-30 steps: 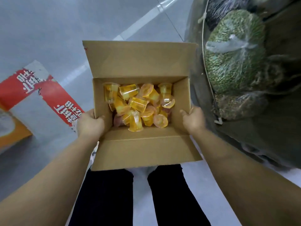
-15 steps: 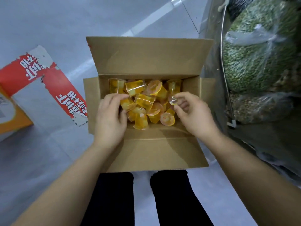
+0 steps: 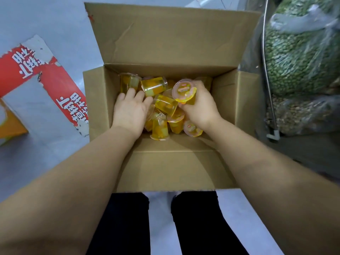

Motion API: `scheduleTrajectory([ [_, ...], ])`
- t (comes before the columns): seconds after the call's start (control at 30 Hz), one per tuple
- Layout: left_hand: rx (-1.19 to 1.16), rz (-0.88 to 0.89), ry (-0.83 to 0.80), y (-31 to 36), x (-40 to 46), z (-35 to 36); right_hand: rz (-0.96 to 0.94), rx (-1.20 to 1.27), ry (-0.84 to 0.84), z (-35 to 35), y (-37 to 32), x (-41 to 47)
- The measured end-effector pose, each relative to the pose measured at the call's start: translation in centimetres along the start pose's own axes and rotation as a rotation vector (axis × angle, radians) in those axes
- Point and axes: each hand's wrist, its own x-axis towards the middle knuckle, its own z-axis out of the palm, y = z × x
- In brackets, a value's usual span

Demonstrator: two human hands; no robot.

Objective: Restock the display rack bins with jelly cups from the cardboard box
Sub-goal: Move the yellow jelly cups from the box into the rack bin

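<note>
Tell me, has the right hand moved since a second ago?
Yes. The right hand went from the cardboard box outer right wall inward, now gripping a jelly cup.

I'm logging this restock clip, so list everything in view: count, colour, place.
cardboard box: one, brown, open on the floor between the legs.
jelly cups: a loose pile, more than ten, yellow-orange, inside the box.
held jelly cup: one, pinkish lid, gripped above the pile.
green bag: one, clear plastic over green contents, on the rack at right.
brownish bag: one, below the green bag.
printed cardboard: one, red and white, floor at left.
left hand: fingers resting on the pile.
right hand: holds the cup.
legs: two, black.
</note>
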Motion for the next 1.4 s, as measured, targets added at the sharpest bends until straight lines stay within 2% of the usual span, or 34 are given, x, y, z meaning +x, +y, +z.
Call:
scheduleTrajectory([
  [0.07, -0.205, -0.06, 0.001, 0.2, -1.2, -1.3, 0.013, 0.178, 0.059, -0.9, -0.2, -3.3],
  [0.2, -0.989, -0.275, 0.011, 0.9, -7.2, -8.4, 0.108, 0.417, 0.16, -4.5, -2.7, -11.7],
  [0.3, -1.344, -0.241, 0.017, 2.3, -12.8, -17.3, 0.134, 0.495, 0.213, -9.7, -7.8, -18.9],
  [0.4, -1.508, -0.117, 0.029, 3.9, -17.2, -28.0, 0.115, 0.567, 0.298, -16.5, -14.0, -26.1],
  [0.6, -1.403, 0.354, 0.157, 8.3, -22.5, -49.7, -0.123, 0.633, 0.606, -31.0, -24.7, -39.5],
  [0.77, -1.306, 0.653, 0.25, 15.3, -24.6, -61.0, -0.258, 0.623, 0.795, -39.8, -26.2, -46.4],
  [0.93, -1.276, 0.717, 0.332, 21.8, -25.1, -66.7, -0.271, 0.491, 0.977, -47.3, -24.3, -49.7],
  [1.17, -1.082, 0.869, 0.432, 27.3, -21.4, -73.7, -0.337, 0.507, 1.052, -56.7, -24.7, -50.3],
  [1.4, -0.858, 0.972, 0.312, 28.8, -13.2, -78.6, -0.118, 0.334, 1.072, -62.2, -25.5, -44.8],
])
